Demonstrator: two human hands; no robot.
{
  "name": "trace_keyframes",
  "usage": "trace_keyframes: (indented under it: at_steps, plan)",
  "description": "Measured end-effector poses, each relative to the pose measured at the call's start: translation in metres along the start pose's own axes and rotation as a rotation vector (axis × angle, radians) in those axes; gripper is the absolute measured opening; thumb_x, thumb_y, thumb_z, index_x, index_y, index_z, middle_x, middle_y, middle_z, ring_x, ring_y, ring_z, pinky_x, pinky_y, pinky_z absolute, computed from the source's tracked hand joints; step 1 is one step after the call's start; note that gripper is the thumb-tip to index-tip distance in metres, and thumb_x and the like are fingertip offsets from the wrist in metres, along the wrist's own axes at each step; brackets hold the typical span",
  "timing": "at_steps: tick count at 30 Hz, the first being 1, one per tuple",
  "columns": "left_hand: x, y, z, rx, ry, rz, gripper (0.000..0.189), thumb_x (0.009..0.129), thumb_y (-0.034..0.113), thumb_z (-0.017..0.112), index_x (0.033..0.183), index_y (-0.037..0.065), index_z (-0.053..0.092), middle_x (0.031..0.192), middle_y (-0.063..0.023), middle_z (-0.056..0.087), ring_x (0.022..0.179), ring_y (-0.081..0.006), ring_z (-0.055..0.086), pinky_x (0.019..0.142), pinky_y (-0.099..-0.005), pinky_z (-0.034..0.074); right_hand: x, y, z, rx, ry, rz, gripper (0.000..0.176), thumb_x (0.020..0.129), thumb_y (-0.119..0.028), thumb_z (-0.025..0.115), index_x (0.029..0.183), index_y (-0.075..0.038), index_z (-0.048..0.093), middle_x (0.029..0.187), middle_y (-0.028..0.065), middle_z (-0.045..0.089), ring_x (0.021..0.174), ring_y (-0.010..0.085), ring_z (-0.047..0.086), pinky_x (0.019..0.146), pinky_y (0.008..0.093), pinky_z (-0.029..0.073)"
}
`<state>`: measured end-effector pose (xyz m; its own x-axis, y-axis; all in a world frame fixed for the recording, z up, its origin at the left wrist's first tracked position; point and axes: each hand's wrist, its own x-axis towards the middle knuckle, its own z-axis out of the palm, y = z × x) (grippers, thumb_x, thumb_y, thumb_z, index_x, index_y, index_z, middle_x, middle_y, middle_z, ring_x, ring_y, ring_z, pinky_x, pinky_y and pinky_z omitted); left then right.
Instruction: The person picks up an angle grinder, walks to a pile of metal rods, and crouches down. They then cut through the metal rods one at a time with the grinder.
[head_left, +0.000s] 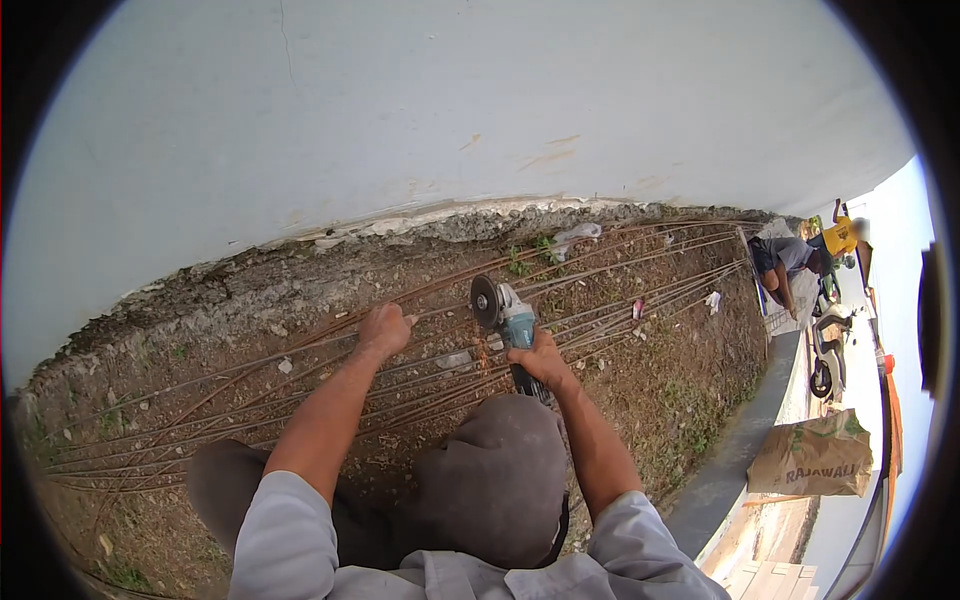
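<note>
My right hand (541, 361) is wrapped around the body of a teal and black angle grinder (517, 322). Its cutting disc (486, 301) faces up and left, above the rods. To the left, my left hand (384, 330) is closed over a long thin steel rod (447, 308), with the fingers partly hidden from this view. More rusty steel rods (390, 385) lie lengthwise across the dirt beneath both hands. My bent knee (500, 475) in dark trousers is just below the grinder.
A pale wall (480, 110) rises ahead, with a rough broken base. Plastic scraps (575, 238) and stones lie on the dirt. At the right are a crouching person (785, 262), another in a yellow shirt (842, 235), a scooter (828, 350) and a brown sack (815, 456).
</note>
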<state>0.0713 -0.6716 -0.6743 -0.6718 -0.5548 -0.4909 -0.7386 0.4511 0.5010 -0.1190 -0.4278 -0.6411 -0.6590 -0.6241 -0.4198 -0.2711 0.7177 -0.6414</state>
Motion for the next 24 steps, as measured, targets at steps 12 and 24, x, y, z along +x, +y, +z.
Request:
trace_keyframes:
  at_steps: [12, 24]
  plan:
    - [-0.001, -0.001, 0.001, -0.001, 0.037, -0.002, 0.047, 0.096, 0.042, 0.058, 0.089, -0.003, 0.068, 0.088, -0.0177, 0.068, 0.088, -0.0334, 0.066, 0.077, -0.0493, 0.053, -0.009, -0.031, -0.007, 0.130, -0.030, -0.036, 0.059, 0.065, -0.020, 0.075, 0.114, 0.007, 0.057, 0.094, 0.0147, 0.068, 0.086, 0.0222, 0.063, 0.081, 0.0338, 0.050]
    - [-0.003, -0.001, 0.000, -0.035, -0.016, -0.010, 0.048, 0.096, 0.042, 0.057, 0.092, -0.004, 0.067, 0.095, -0.0186, 0.066, 0.094, -0.0356, 0.064, 0.081, -0.0511, 0.051, 0.006, -0.017, -0.004, 0.076, -0.003, -0.030, 0.058, 0.064, -0.022, 0.074, 0.114, 0.005, 0.059, 0.096, 0.0172, 0.066, 0.088, 0.0280, 0.062, 0.082, 0.0377, 0.049]
